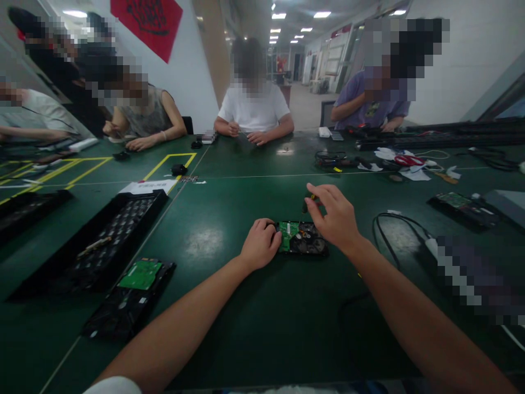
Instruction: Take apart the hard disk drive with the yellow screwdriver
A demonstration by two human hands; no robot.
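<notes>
A hard drive (308, 244) with a green circuit board on its left part lies flat on the table before me. My left hand (261, 244) curls over its left end, fingers closed against the casing. Above the drive, my right hand (334, 214) pinches a small screwdriver (305, 206) with a dark and yellow handle between thumb and fingers. Its thin shaft points down at the board; whether the tip sits in a screw is too small to tell. Another hard drive (141, 274), also with a green board, rests to the left of my left forearm.
On the left stands a long black tray (123, 230) with metal parts inside. To the right lie a black cable (379, 219), another drive (465, 208) and a blurred-out long object (479, 273). Tools and paper scraps (414, 172) sit farther back. Several people work across the green table (229, 306).
</notes>
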